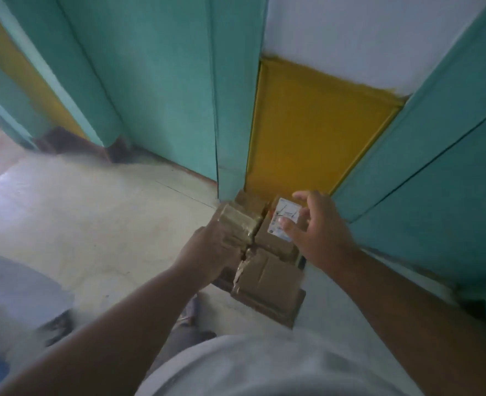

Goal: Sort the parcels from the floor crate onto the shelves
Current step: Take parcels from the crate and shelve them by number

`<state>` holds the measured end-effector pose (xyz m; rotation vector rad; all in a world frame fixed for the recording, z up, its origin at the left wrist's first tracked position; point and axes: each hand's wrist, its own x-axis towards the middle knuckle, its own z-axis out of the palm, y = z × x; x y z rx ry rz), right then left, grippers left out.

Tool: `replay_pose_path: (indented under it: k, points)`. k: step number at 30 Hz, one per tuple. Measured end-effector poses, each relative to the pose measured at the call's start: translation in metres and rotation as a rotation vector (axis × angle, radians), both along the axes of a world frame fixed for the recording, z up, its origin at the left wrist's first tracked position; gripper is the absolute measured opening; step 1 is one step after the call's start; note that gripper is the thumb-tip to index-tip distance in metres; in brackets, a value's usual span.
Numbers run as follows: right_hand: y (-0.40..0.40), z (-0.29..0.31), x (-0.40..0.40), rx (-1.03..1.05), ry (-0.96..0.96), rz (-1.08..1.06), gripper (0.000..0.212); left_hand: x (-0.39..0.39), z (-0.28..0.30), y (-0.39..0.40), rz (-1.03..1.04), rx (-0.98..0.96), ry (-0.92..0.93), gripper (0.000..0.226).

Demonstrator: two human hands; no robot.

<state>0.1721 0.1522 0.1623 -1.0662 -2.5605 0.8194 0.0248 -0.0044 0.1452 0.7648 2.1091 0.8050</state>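
Head view: two bare hands at a stack of cardboard parcels on the floor, against a teal and yellow wall.

The left hand (207, 250) has its fingers curled over the edge of a tape-wrapped parcel (237, 220) on the left of the stack, gripping it. The right hand (319, 227) hovers with fingers spread and relaxed just over a brown parcel bearing a white label (283, 217); whether its fingertips touch the label I cannot tell, for the frame is blurred. A larger brown box (267, 281) with torn tape along its seam lies nearest the person, under the others. The stack sits on the pale floor (93, 212) at the foot of a yellow panel (307, 132) between teal panels (156, 81). A blurred blue-grey object (16, 292) lies at lower left.
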Motion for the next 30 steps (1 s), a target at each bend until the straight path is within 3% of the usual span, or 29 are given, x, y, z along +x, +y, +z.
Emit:
replay_pose_path:
  k: [2,10,13,16,24,27,30]
  points:
    - [-0.005,-0.012,-0.017,-0.053,-0.026,-0.114,0.051,-0.04,-0.019,0.012,-0.105,-0.006,0.005,0.02]
    - [-0.011,-0.052,-0.046,-0.141,-0.15,-0.466,0.05,-0.111,-0.1,0.084,-0.5,-0.156,0.106,0.057]
    - [-0.009,-0.077,-0.052,-0.224,-0.193,-0.558,0.051,-0.121,-0.144,0.104,-0.703,-0.189,0.338,0.077]
    - [-0.011,-0.107,-0.058,-0.28,-0.217,-0.593,0.05,-0.13,-0.186,0.123,-0.84,-0.158,0.579,0.082]
    - [-0.02,-0.178,-0.07,-0.353,-0.173,-0.652,0.043,-0.154,-0.254,0.15,-1.107,-0.065,0.865,0.084]
    - [-0.024,-0.181,-0.068,-0.357,-0.156,-0.688,0.039,-0.156,-0.239,0.14,-1.084,-0.041,0.792,0.095]
    - [-0.03,-0.174,-0.065,-0.385,-0.14,-0.738,0.042,-0.165,-0.215,0.114,-0.844,-0.127,0.426,0.1]
